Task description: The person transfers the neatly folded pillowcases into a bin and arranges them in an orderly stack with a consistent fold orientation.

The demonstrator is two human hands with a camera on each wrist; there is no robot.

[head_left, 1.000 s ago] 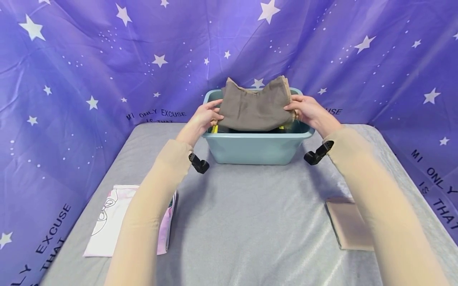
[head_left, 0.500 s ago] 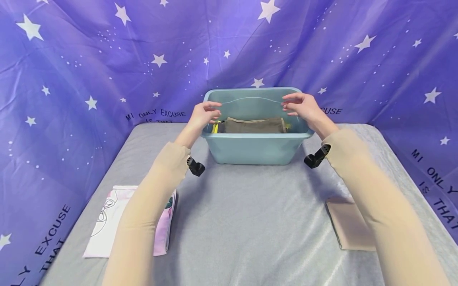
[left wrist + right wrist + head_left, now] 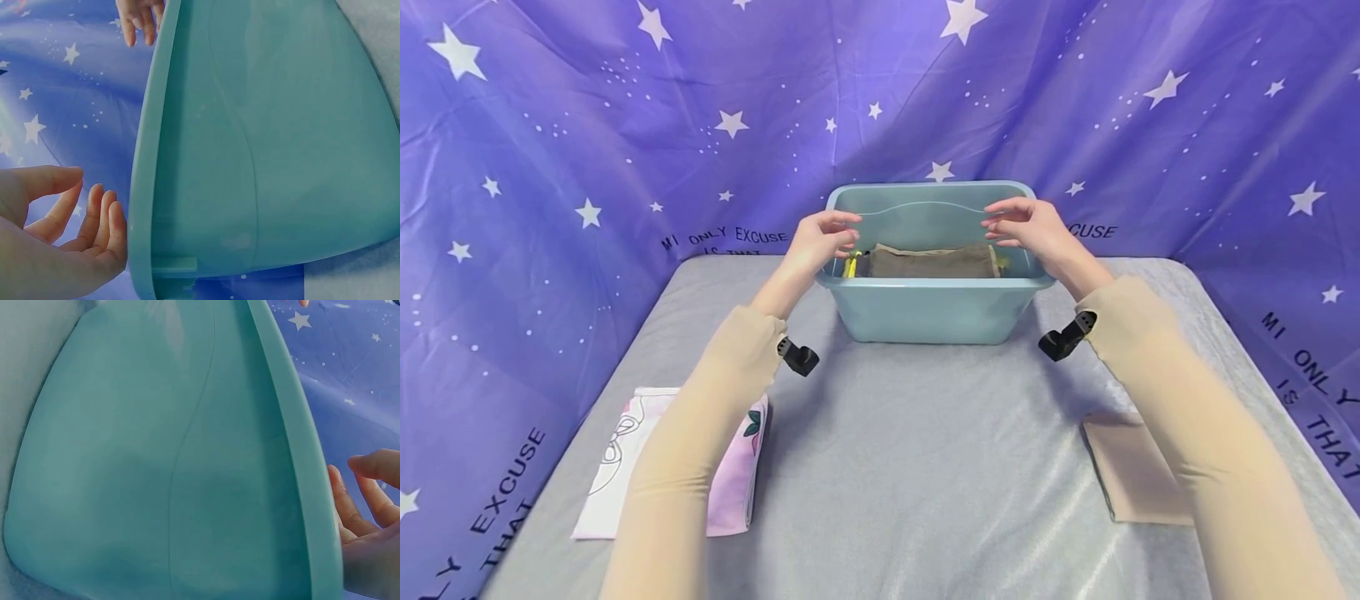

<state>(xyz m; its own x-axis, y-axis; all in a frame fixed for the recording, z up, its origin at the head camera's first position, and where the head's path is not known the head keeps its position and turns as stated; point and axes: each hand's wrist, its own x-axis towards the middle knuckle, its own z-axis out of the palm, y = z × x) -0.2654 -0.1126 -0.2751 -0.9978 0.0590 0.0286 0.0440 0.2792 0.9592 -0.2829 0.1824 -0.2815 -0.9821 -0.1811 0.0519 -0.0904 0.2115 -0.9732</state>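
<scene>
A folded grey-brown cloth (image 3: pixel 932 264) lies inside the blue-green plastic tub (image 3: pixel 932 312) at the back of the table. At the tub's left end hovers my left hand (image 3: pixel 822 242), fingers loosely bent and holding nothing. My right hand (image 3: pixel 1030 229) is over the right end, likewise holding nothing, its fingers pointing inward. In the left wrist view the left hand (image 3: pixel 69 231) is beside the tub's rim (image 3: pixel 150 144). The right wrist view has the right hand (image 3: pixel 372 506) close to the rim too. Inside the tub, yellow and dark items (image 3: pixel 853 265) sit left of the cloth, partly hidden.
On the grey covered table (image 3: pixel 917 467), a folded white and pink printed cloth (image 3: pixel 733 492) lies at the left, partly under my left forearm. A folded beige cloth (image 3: pixel 1135 479) lies at the right. A purple curtain with stars (image 3: pixel 820 92) hangs behind.
A second ago both hands held up the grey-brown cloth above the tub. They let go of it, and it dropped inside. Since then the left hand has shifted slightly left.
</scene>
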